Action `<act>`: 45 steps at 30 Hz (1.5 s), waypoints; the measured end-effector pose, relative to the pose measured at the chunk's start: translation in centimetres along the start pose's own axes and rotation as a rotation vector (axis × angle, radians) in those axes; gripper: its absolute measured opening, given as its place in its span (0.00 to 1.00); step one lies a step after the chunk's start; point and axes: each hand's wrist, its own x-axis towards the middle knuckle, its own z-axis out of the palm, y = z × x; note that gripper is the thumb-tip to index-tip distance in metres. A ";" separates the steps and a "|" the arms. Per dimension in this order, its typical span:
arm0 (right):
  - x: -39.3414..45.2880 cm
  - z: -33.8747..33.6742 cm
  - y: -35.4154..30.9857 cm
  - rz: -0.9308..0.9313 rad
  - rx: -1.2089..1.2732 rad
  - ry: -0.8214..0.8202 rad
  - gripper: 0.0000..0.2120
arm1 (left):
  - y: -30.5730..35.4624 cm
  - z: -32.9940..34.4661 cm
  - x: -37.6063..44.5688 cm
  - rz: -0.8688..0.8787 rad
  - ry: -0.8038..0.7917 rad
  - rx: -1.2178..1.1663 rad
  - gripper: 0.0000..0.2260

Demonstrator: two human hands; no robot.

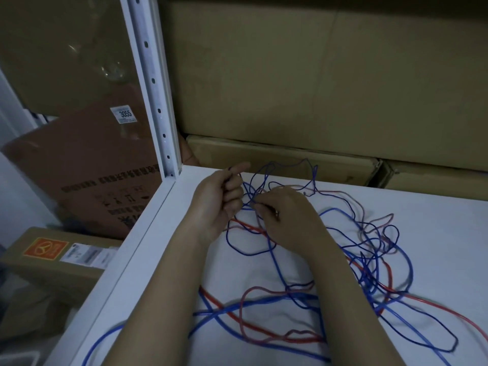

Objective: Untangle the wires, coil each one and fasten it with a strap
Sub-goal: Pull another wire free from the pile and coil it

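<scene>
1. Nearest me, my two bare forearms reach forward over a white shelf surface [435, 233]; loose blue, red and pink wires [264, 307] sprawl across it beneath and beside my arms, looped over one another and not yet coiled; I see no strap anywhere in view.

2. A little farther on, my right hand [287, 215] hovers over the knot, its fingers curled down and pinching a thin dark-blue strand [254, 207]; I judge it is picking one wire free of the rest.

3. Just to the left of it, my left hand [221, 199] is closed around a thin wire, the index finger stretched forward and the other fingers folded in; I judge it anchors one end so the right hand can pull slack against it.

4. To the right, a denser tangle [375, 260] lies flat on the shelf, well apart from both hands; bare white surface beyond it leaves room to draw a wire out sideways.

5. To the left, the shelf's front edge [126, 260] runs close beside my left wrist; a wire dragged that way could slide off.

6. Farther back, a white perforated upright post [155, 101] stands at the shelf corner; behind the wires, stacked cardboard boxes [317, 75] wall off the rear, so pulling room lies mostly rightward and toward me.
</scene>
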 end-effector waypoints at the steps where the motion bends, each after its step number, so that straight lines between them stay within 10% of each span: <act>1: 0.0 -0.1 -0.1 0.002 0.006 -0.007 0.10 | 0.0 0.2 0.0 0.030 0.012 0.007 0.14; 17: 0.4 -2.4 -3.1 -0.073 0.101 -0.105 0.10 | 0.5 -0.3 -0.2 0.527 0.161 0.577 0.10; 36: 0.5 -3.4 -1.2 -0.104 0.018 0.597 0.05 | 0.3 0.5 -1.7 0.156 -0.304 0.699 0.16; 45: 0.7 -2.8 -0.8 0.117 0.236 0.632 0.06 | 0.4 0.9 -1.9 0.172 -0.453 0.655 0.16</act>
